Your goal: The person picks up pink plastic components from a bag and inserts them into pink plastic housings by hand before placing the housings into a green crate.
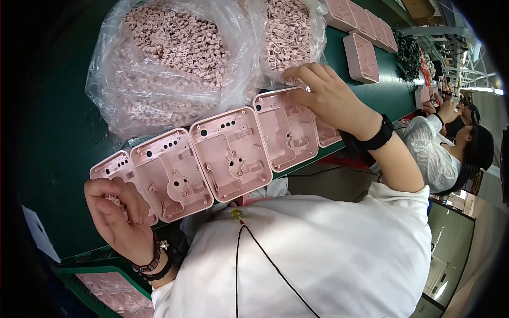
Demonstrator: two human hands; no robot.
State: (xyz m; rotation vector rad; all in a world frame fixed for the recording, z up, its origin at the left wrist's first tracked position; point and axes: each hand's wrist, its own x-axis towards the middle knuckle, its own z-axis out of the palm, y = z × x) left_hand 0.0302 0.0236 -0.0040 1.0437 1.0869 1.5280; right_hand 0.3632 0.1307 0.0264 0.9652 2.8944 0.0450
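A row of several pink plastic housings (pixel 231 153) lies tilted along the bench's near edge, their ribbed insides facing up. My left hand (pixel 117 209) is curled over the leftmost housing (pixel 114 165), with small pink plastic parts (pixel 114 200) held in its palm. Over at the right, my right hand (pixel 328 95) straddles the upper wall of another housing (pixel 286 130). Its bent fingers are on the outer side and its thumb is inside; any small part between the fingertips is hidden.
Two clear plastic bags (pixel 233 87) heaped with small pink parts stand behind the row. More pink housings (pixel 362 58) sit at the far right beside dark cables (pixel 408 53). A green crate (pixel 79 275) is at lower left. Another person (pixel 435 153) works at the right.
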